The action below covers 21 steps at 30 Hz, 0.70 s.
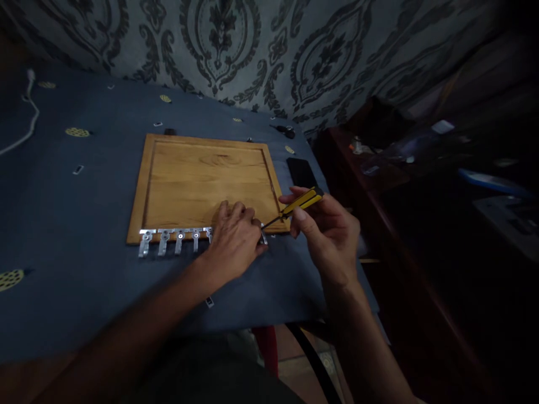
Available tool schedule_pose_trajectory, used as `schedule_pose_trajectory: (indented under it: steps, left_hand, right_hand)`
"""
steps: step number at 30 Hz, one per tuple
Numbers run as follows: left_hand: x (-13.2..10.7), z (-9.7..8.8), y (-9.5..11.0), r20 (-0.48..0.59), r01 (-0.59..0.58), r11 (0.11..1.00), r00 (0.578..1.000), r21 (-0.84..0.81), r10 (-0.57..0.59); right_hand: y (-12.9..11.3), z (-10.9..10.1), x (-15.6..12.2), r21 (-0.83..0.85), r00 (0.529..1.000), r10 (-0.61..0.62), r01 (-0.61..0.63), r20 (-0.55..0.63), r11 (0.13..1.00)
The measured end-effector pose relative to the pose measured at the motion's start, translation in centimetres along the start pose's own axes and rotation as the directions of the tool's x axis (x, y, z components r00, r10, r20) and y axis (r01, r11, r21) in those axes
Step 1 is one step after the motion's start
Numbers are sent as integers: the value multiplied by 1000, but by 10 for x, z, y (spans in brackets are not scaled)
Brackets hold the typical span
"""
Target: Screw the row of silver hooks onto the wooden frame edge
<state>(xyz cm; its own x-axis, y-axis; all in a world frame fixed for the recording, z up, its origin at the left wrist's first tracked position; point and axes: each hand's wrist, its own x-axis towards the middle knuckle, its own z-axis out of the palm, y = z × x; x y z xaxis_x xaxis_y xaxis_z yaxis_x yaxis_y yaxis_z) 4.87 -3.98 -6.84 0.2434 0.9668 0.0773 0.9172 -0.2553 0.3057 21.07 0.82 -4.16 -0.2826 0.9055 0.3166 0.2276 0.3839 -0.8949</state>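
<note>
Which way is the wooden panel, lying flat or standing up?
Lying flat. The framed wooden panel rests on the blue cloth, its recessed face up, with the left hand over its near edge.

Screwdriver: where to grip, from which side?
Probably the yellow handle, from the right, as the right hand holds it: that thicker end points up-right in view, while the thin shaft slants down-left toward the left hand.

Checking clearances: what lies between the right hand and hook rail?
In the head view, the screwdriver shaft points from the right hand toward the hook rail, over the board.
</note>
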Motion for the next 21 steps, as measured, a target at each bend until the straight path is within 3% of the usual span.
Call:
schedule_pose_trajectory:
  steps: [21]
  left_hand:
    - [1, -1, 0, -22, -12, 999, 1000, 38, 13]
  right_hand:
    - [1, 1, 0, -11, 998, -55, 55, -30, 998]
